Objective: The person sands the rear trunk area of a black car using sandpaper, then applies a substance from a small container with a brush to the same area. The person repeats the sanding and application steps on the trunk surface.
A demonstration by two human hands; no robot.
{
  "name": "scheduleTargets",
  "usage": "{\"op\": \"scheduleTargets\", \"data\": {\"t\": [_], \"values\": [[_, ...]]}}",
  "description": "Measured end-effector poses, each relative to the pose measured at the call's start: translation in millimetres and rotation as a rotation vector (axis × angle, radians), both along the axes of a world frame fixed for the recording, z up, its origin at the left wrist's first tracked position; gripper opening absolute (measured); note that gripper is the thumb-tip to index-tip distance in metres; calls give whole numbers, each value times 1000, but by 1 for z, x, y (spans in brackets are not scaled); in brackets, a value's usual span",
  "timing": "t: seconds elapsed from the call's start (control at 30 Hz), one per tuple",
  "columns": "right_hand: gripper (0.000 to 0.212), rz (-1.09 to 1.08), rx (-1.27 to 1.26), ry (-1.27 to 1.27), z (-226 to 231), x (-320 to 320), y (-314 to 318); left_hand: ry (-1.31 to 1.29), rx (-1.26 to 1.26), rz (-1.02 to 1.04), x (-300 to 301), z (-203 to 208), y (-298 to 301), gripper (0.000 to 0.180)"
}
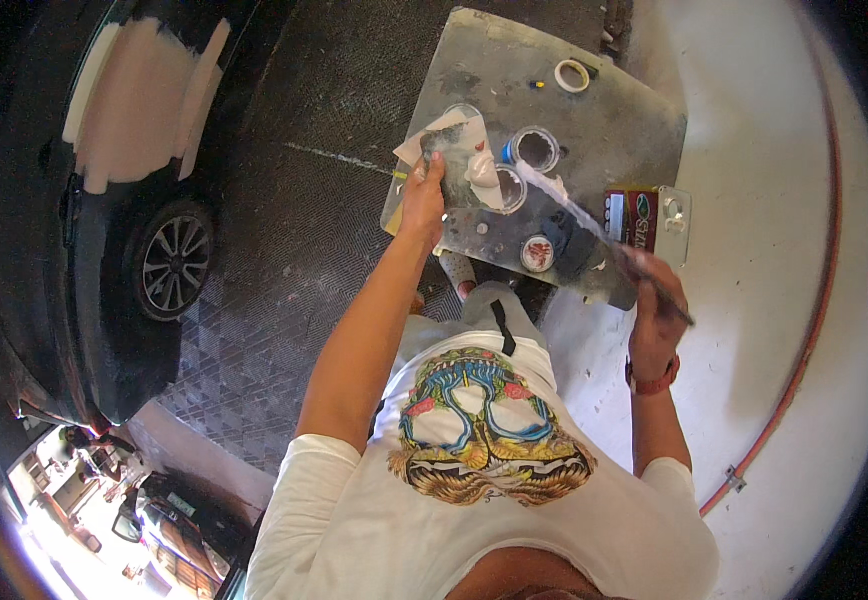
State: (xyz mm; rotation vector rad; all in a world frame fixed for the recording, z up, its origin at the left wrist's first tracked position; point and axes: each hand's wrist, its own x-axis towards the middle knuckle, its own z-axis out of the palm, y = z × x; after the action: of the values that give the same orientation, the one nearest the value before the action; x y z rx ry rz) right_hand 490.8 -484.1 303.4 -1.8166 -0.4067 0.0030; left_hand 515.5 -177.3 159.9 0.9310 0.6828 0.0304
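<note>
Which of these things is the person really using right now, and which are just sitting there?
In use:
- left hand holding the flat grey mixing board with a pale blob of filler
- right hand holding a long thin spreader blade

Just lying about:
- white roll of tape
- round open tin
- small round lid
- red rectangular can
- dark car with pale patched panel

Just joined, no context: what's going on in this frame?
A person in a printed white shirt stands over a stained grey board on the floor. The left hand holds a small flat mixing plate with a blob of pale paste on it. The right hand holds a long thin spreader, its tip reaching toward that blob. Open tins, a tape roll and a red rectangular can sit on the board. A dark car with a pale filler patch is parked to the left.
</note>
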Motion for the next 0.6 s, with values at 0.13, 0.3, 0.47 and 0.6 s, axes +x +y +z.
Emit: {"op": "scheduleTargets", "data": {"t": [0.13, 0.3, 0.47, 0.6], "values": [[20, 187, -18, -228, 28, -17, 7, -98, -163, -75, 13, 19, -5, 44], [34, 317, -181, -346, 5, -22, 1, -110, -326, -107, 20, 61, -10, 42], [30, 360, -267, -362, -6, -26, -13, -126, -404, -47, 16, 58, -6, 42], [23, 207, -137, -329, -12, -38, -13, -195, -313, 82, 9, 47, -14, 45]]}}
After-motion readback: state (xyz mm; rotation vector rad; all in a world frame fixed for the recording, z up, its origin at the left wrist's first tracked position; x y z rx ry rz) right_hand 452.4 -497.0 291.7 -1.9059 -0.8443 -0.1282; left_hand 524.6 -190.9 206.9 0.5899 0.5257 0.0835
